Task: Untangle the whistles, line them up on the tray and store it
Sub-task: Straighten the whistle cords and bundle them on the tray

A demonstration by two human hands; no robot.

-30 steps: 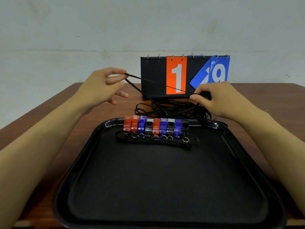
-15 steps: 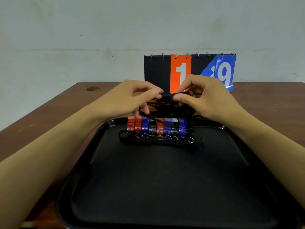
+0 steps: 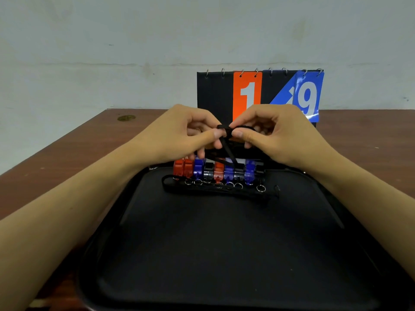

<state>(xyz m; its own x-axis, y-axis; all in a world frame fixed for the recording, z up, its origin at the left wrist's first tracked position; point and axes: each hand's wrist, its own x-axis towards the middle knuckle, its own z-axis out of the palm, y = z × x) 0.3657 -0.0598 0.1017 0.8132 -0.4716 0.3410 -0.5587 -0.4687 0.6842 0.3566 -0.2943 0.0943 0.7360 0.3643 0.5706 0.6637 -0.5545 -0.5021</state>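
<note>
Honestly, with both the left hand point(image 3: 179, 133) and right hand point(image 3: 276, 133) pinching the thin black lanyard cord point(image 3: 226, 140) above the row of red, blue and black plastic whistles point(image 3: 217, 170), I'd keep it taut and tease the knot loose slowly.

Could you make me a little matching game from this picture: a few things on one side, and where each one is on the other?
Things:
1. whistles
2. black cord
3. flip scoreboard
4. tray

Places:
A. standing at the table's far edge
B. pinched between both hands
C. lined up at the tray's far end
D. flat on the table, nearest the person

Pairs: 1-C, 2-B, 3-A, 4-D
</note>
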